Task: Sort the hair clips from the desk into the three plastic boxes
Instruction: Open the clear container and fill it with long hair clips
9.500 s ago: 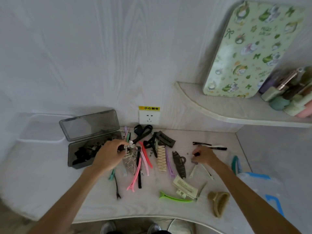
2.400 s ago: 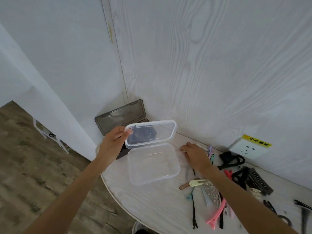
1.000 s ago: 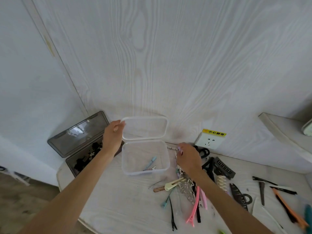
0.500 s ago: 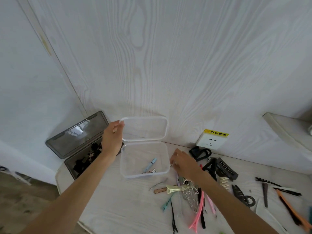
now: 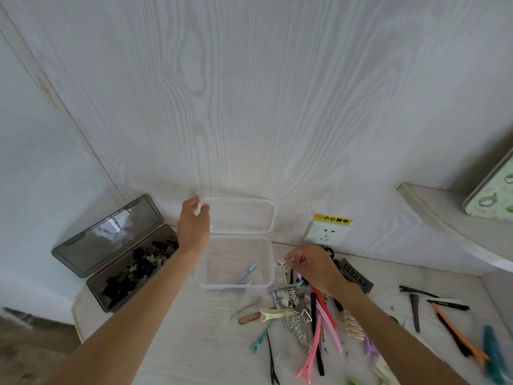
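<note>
Clip drop coming at the clear box (image 5: 270, 273).
Left hand (image 5: 193, 229) pinches the lid (image 5: 244, 218); right hand (image 5: 311, 263) pinches a small silver clip (image 5: 282, 262), which could miss beside the rim.

The wall (image 5: 249, 107) and the table (image 5: 194, 343) are showing a pale whitish wood grain. The clear box (image 5: 206, 273) is holding a light blue clip (image 5: 246, 272); the smoky grey box (image 5: 97, 290) is holding black clips (image 5: 138, 266). On the table are lying a long pink clip (image 5: 311, 354), a cream clip (image 5: 273, 313), a silver leaf-patterned clip (image 5: 299, 326) and an orange clip (image 5: 458, 333). The white socket (image 5: 326, 234) is wearing a yellow label (image 5: 332, 219)
</note>
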`<control>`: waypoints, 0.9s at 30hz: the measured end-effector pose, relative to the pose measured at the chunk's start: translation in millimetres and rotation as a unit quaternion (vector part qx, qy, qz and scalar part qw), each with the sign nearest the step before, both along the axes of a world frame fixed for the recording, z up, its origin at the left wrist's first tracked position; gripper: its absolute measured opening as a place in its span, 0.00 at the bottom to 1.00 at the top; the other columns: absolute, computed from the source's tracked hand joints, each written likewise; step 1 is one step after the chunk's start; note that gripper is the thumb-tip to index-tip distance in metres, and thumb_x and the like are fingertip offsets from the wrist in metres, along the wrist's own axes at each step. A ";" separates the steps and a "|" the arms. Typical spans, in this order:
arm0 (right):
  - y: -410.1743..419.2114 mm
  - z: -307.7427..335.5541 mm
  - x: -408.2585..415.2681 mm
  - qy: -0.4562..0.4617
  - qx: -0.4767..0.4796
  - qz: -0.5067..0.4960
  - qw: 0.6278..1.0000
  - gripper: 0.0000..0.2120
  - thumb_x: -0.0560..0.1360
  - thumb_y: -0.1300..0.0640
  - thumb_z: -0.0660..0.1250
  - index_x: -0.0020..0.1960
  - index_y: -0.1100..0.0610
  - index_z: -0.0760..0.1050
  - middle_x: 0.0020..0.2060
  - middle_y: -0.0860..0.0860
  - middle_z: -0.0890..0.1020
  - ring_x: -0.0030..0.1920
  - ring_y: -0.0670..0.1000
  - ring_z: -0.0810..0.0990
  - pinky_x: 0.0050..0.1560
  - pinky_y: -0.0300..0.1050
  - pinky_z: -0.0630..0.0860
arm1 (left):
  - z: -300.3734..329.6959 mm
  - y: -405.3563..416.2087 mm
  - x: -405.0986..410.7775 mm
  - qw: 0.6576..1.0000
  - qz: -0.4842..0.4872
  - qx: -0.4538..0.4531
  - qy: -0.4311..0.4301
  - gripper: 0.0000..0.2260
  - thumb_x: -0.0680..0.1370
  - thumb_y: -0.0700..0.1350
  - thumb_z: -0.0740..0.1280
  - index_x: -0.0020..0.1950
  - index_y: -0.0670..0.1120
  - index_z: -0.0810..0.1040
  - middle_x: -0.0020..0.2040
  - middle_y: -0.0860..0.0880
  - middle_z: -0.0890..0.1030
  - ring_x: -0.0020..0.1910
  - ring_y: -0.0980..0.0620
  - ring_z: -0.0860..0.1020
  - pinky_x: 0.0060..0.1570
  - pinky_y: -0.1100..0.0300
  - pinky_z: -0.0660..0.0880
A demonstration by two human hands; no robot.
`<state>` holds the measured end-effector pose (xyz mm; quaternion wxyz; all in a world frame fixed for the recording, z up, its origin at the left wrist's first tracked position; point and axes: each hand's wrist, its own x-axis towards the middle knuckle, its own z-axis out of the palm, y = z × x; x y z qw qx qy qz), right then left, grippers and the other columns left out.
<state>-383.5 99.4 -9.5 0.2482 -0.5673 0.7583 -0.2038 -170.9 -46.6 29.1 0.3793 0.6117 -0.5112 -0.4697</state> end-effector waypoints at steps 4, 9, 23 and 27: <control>1.0 11.3 -4.9 -0.056 -0.029 -0.045 0.997 0.05 0.71 0.60 0.71 0.45 0.53 0.83 0.36 0.52 0.81 0.35 0.43 0.75 0.40 0.32 0.72 | 1.5 2.7 7.4 0.998 -0.008 -0.040 -0.043 0.21 0.77 0.40 0.64 0.69 0.44 0.66 0.68 0.48 0.72 0.67 0.50 0.69 0.58 0.60 0.65; 4.6 26.9 -11.9 -0.107 -0.085 -0.097 0.986 0.05 0.70 0.63 0.72 0.44 0.57 0.83 0.33 0.57 0.81 0.30 0.39 0.76 0.35 0.25 0.70 | 2.5 14.9 17.4 0.990 -0.012 -0.100 -0.095 0.24 0.73 0.41 0.69 0.68 0.46 0.66 0.66 0.50 0.72 0.66 0.52 0.70 0.58 0.59 0.67; 12.0 54.3 56.8 -0.630 -0.114 -0.325 0.696 0.09 0.73 0.65 0.67 0.53 0.62 0.77 0.37 0.54 0.79 0.39 0.47 0.78 0.42 0.37 0.82 | 15.2 85.8 -3.1 0.932 -0.346 -0.018 -0.105 0.09 0.77 0.53 0.63 0.56 0.55 0.76 0.48 0.56 0.82 0.43 0.58 0.82 0.47 0.60 0.76; 2.6 50.9 79.1 -0.608 -0.106 -0.324 0.717 0.08 0.72 0.65 0.69 0.52 0.62 0.77 0.36 0.54 0.79 0.36 0.46 0.78 0.47 0.40 0.80 | 13.2 81.3 13.7 0.936 -0.324 -0.058 -0.124 0.06 0.77 0.43 0.65 0.48 0.51 0.82 0.39 0.57 0.83 0.33 0.62 0.79 0.31 0.74 0.70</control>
